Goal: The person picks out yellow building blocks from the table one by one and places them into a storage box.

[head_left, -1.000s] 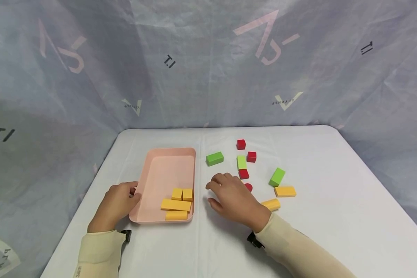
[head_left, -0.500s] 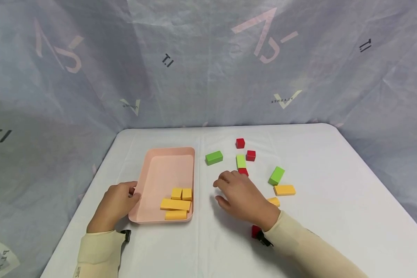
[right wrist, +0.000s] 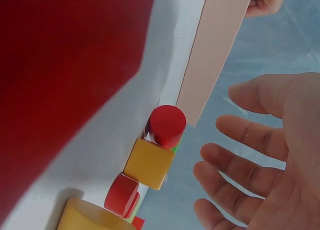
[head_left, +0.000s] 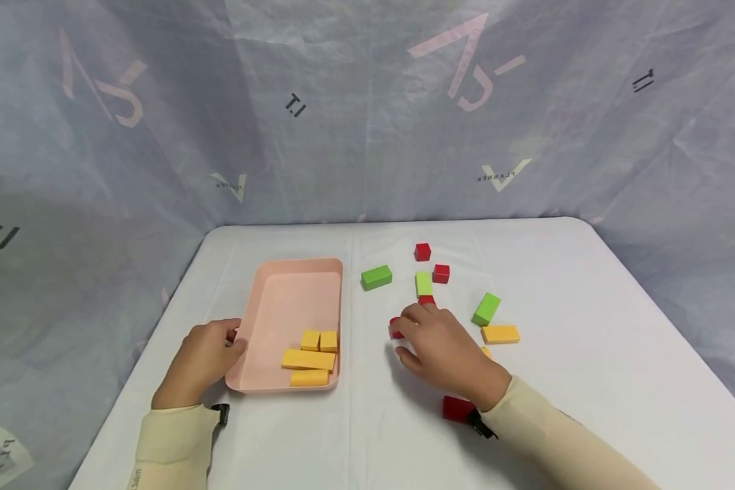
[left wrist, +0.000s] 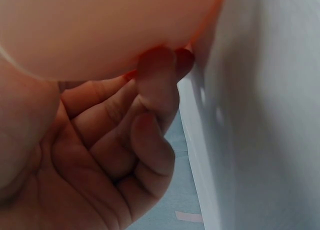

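Note:
My left hand (head_left: 202, 357) grips the left rim of a pink tray (head_left: 294, 292); in the left wrist view its fingers (left wrist: 155, 85) curl under the tray's edge. Several yellow blocks lie in the tray's near right corner, among them a long bar (head_left: 308, 360). Right of the tray, my right hand (head_left: 444, 350) hovers over the table, fingers spread and relaxed, holding nothing. A red cylinder (head_left: 395, 329) shows just behind its fingertips. In the right wrist view a yellow block (right wrist: 149, 162) lies between that red cylinder and another red round piece (right wrist: 121, 195).
Beside my right wrist lies a red block (head_left: 456, 409). Farther back are two red cubes (head_left: 422, 252), a dark green block (head_left: 376, 278) and a light green block (head_left: 424, 284). Another green block (head_left: 486, 309) and a yellow block (head_left: 500, 334) lie to the right.
My right hand has moved right, away from the tray. The red cylinder at its fingertips and the red block by its wrist have come into sight. My left hand keeps its place.

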A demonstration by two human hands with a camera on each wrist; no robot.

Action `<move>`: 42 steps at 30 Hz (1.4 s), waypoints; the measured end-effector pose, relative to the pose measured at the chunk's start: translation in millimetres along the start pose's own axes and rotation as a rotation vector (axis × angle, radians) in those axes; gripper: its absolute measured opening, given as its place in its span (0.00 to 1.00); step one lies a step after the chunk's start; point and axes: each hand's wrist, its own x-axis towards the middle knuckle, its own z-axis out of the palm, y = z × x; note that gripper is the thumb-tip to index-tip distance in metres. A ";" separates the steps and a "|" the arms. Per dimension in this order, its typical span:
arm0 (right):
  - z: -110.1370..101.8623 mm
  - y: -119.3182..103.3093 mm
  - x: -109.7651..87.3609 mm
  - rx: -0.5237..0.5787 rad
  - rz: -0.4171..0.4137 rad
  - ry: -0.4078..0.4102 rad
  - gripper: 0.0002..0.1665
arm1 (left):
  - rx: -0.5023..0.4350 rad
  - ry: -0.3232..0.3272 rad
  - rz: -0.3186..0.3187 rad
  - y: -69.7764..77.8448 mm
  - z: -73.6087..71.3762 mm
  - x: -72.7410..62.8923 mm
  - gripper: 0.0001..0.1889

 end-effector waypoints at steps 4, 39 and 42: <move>1.3 0.5 -1.3 0.004 0.003 0.002 0.15 | -0.003 -0.005 -0.008 -1.1 -0.9 -0.4 0.24; -3.9 25.6 -37.3 -0.018 0.152 -0.158 0.24 | -0.001 0.012 0.016 -3.2 0.5 0.0 0.26; -3.9 26.8 -39.4 -0.005 0.171 -0.174 0.24 | -0.002 0.014 0.018 -2.6 0.2 0.4 0.25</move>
